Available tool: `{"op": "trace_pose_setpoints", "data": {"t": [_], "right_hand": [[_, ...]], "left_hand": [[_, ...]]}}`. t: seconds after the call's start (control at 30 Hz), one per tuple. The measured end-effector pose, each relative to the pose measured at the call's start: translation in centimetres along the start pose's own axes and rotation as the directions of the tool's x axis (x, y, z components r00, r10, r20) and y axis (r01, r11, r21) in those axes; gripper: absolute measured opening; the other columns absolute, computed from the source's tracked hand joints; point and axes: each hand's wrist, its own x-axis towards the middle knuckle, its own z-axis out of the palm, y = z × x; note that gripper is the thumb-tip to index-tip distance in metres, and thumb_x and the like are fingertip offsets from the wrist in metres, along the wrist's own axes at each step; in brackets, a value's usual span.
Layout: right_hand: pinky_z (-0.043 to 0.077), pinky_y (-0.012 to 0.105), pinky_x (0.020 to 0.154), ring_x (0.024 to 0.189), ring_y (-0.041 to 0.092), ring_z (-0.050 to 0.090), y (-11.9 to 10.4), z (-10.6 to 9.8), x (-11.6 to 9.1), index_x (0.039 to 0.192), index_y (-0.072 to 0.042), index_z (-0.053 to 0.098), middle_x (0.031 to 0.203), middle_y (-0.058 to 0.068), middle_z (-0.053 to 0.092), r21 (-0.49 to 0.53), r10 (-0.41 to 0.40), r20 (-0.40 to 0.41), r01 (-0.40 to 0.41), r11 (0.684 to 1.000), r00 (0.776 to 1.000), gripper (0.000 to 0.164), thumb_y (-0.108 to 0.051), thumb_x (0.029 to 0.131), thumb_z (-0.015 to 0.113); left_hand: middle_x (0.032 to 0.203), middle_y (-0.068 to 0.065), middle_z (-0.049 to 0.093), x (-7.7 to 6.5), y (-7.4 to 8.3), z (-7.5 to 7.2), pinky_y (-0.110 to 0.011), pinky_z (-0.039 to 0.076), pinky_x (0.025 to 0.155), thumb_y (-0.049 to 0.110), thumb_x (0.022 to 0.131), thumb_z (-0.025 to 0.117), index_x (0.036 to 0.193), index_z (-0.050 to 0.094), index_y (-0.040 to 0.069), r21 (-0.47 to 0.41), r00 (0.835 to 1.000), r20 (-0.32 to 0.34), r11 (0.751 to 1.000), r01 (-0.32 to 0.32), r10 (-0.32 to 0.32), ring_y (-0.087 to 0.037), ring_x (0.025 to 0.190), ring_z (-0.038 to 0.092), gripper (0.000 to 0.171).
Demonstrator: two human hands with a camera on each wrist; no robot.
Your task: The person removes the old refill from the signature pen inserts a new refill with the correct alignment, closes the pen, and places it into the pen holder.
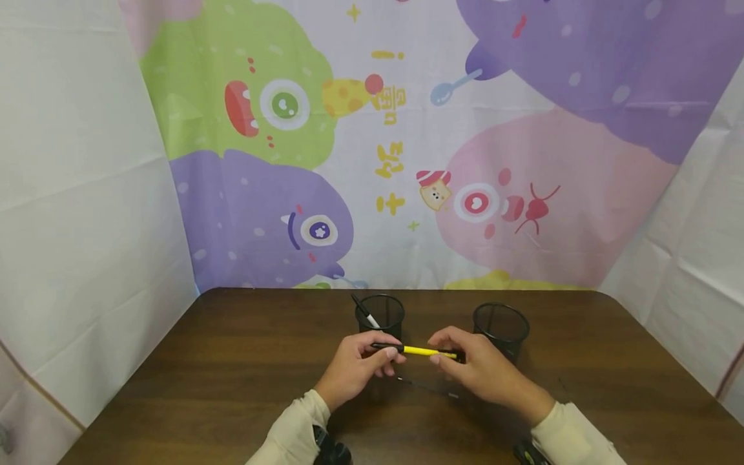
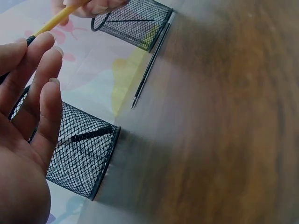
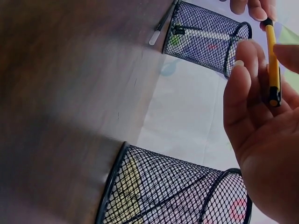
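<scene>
My left hand (image 1: 357, 365) pinches the black front part of a yellow ballpoint pen (image 1: 421, 351) between thumb and index finger. My right hand (image 1: 479, 365) holds the yellow barrel near its other end, where a black clip and black end show in the right wrist view. The pen lies nearly level above the table, spanning both hands. Below it on the table rests a thin dark pen refill (image 2: 152, 65) with a metal tip and a pale end. The front end of the pen is partly hidden by my left fingers.
Behind my left hand stands a black mesh pen cup (image 1: 389, 310) with a black-and-white pen (image 1: 365, 311) leaning in it. A second mesh cup (image 1: 501, 323) stands behind my right hand. A cartoon-print cloth (image 1: 401, 245) hangs beyond the brown table (image 1: 244, 374).
</scene>
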Motion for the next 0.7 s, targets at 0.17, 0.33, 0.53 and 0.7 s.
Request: {"op": "trace_pose_setpoints", "data": {"t": [0.17,0.33,0.53,0.7], "right_hand": [[0.049,0.025,0.061,0.067,0.005,0.055,-0.04,0.1,0.04,0.102,-0.016,0.064,0.08,-0.013,0.061,-0.097,-0.061,-0.062,0.054,0.994,0.996,0.02,-0.011,0.088,0.078],[0.049,0.024,0.058,0.065,0.004,0.053,-0.11,0.22,0.05,0.095,-0.02,0.064,0.078,-0.014,0.06,-0.117,-0.08,-0.071,0.072,0.991,0.994,0.021,-0.008,0.087,0.079],[0.049,0.025,0.059,0.066,0.004,0.052,-0.04,0.25,-0.05,0.095,-0.02,0.066,0.079,-0.014,0.061,-0.125,-0.051,-0.055,0.044,0.991,0.997,0.014,-0.013,0.09,0.077],[0.047,0.025,0.059,0.066,0.004,0.051,-0.01,0.24,-0.05,0.095,-0.019,0.068,0.08,-0.014,0.06,-0.124,-0.038,-0.033,0.034,0.992,0.999,0.004,-0.019,0.095,0.072]], "left_hand": [[0.092,-0.01,0.076,-0.06,0.21,0.18,-0.027,0.056,0.062,0.012,0.098,0.066,0.113,0.069,-0.001,0.001,1.0,0.005,1.0,0.014,-0.014,-0.015,0.068,0.067,0.02],[0.093,-0.013,0.075,-0.02,0.29,0.28,-0.027,0.055,0.062,0.012,0.098,0.066,0.114,0.069,-0.001,-0.002,1.0,0.019,1.0,0.003,-0.003,-0.015,0.068,0.067,0.021],[0.095,-0.015,0.075,0.0,0.19,0.34,-0.025,0.054,0.062,0.011,0.098,0.065,0.115,0.068,-0.004,-0.011,1.0,0.021,1.0,0.01,-0.01,-0.014,0.069,0.066,0.023],[0.095,-0.016,0.075,-0.01,0.14,0.37,-0.025,0.054,0.062,0.01,0.098,0.065,0.116,0.068,-0.005,-0.017,1.0,0.018,1.0,0.009,-0.009,-0.014,0.069,0.067,0.023]]}}
